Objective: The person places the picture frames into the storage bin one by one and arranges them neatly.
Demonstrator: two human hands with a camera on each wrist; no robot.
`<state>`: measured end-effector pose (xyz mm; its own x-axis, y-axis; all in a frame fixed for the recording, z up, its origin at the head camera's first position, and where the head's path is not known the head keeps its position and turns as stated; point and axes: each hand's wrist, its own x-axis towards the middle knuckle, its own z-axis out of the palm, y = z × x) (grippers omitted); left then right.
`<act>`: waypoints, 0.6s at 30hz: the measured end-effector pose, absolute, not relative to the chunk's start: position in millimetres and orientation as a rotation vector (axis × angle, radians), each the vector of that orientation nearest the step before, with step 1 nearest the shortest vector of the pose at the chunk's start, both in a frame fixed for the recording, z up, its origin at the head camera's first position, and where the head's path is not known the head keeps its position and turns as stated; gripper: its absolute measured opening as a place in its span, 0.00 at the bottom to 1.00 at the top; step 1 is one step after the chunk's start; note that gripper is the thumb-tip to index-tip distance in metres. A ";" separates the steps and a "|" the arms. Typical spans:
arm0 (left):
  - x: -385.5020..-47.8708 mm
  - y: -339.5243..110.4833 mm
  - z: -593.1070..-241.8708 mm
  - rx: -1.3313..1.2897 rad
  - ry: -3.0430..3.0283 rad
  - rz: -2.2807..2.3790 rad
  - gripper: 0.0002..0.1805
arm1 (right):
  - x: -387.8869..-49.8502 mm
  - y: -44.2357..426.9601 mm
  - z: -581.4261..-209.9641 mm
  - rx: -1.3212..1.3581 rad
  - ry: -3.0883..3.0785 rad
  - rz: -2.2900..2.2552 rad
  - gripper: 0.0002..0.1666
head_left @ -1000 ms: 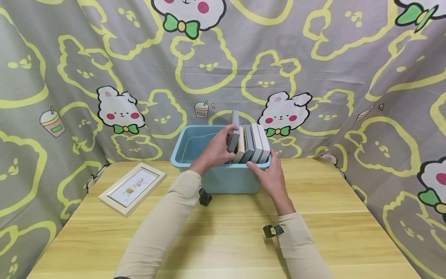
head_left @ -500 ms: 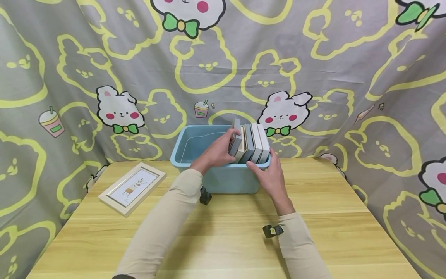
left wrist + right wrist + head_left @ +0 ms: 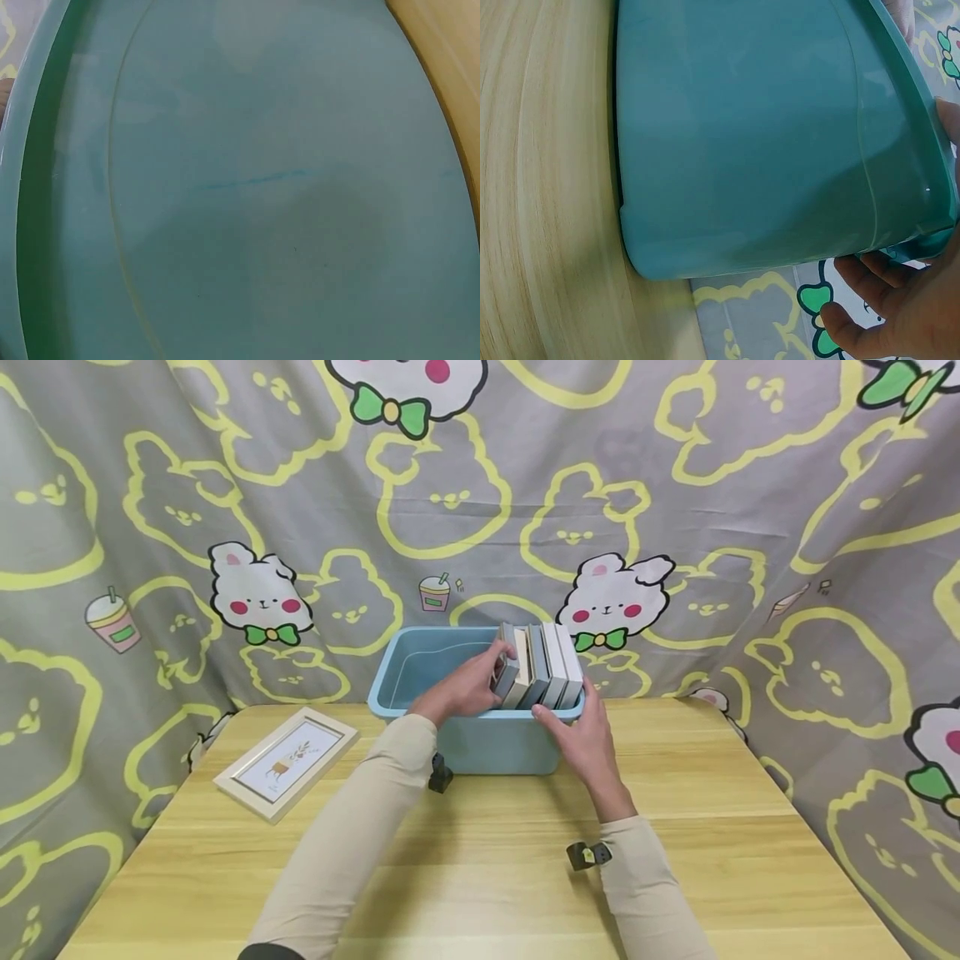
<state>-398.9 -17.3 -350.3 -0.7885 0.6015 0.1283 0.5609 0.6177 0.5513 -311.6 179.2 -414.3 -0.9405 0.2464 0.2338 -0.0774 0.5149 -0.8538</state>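
Observation:
A blue plastic storage bin (image 3: 495,743) stands at the back of the table. Several thin picture frames (image 3: 555,668) stand on edge in its right half, leaning slightly, in white, grey and beige. At the left end of that row, my left hand (image 3: 468,683) holds a grey picture frame (image 3: 506,675) low inside the bin; its lower part is hidden. My right hand (image 3: 585,733) grips the bin's front right corner, thumb on the rim and fingers round the right side. In the right wrist view, right-hand fingers (image 3: 874,281) curl under the rim. The left wrist view shows only the bin's wall (image 3: 285,225).
A beige picture frame (image 3: 287,763) with a plant drawing lies flat on the wooden table (image 3: 495,877), left of the bin. A patterned grey curtain (image 3: 465,468) hangs close behind the table and along both sides.
The grey picture frame in my left hand has gone down into the bin, its top now about level with its neighbours. My right hand has stayed on the bin's corner.

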 end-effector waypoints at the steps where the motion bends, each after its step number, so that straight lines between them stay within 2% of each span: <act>1: -398.8 -18.2 -350.4 0.995 2.760 0.911 0.39 | -311.5 178.8 -414.0 -0.140 -2.434 1.399 0.62; 10: -398.8 -19.4 -350.5 1.005 2.746 0.912 0.37 | -311.1 178.5 -413.0 -0.149 -2.441 1.402 0.63; 18: -399.1 -18.8 -351.9 0.976 2.716 0.906 0.26 | -311.2 178.7 -412.8 -0.139 -2.440 1.398 0.62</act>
<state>-399.1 -18.8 -351.9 -0.7859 0.6120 0.0882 0.5423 0.6138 0.5737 -311.2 178.7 -412.8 -0.9426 0.2425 0.2297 -0.0755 0.5154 -0.8536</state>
